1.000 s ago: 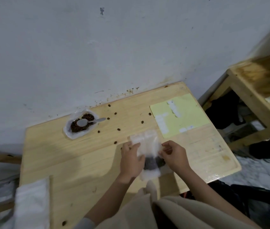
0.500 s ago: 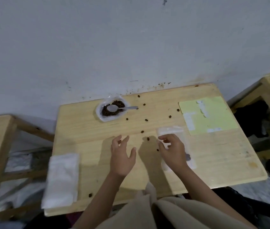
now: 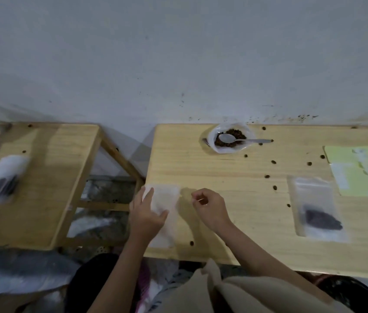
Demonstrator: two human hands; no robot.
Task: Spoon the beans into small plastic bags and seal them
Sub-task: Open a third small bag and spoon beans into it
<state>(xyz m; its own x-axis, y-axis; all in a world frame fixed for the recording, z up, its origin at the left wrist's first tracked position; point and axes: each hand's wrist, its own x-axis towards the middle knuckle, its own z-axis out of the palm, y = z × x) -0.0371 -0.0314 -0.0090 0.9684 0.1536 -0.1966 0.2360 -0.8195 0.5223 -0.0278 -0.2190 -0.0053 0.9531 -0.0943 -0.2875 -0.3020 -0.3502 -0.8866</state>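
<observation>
With the left hand [image 3: 147, 215] laid flat on the empty plastic bags [image 3: 163, 213] at the counter's [image 3: 201, 168] near-left edge and the right hand [image 3: 210, 208] loosely curled and empty, several bags could be dragged up together or slid off.

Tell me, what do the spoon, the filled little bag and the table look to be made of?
Spoon: probably metal, pale grey with a dull shine. Filled bag: thin clear plastic, since the dark beans show through. Table: light wood with visible grain, matte finish.
</observation>
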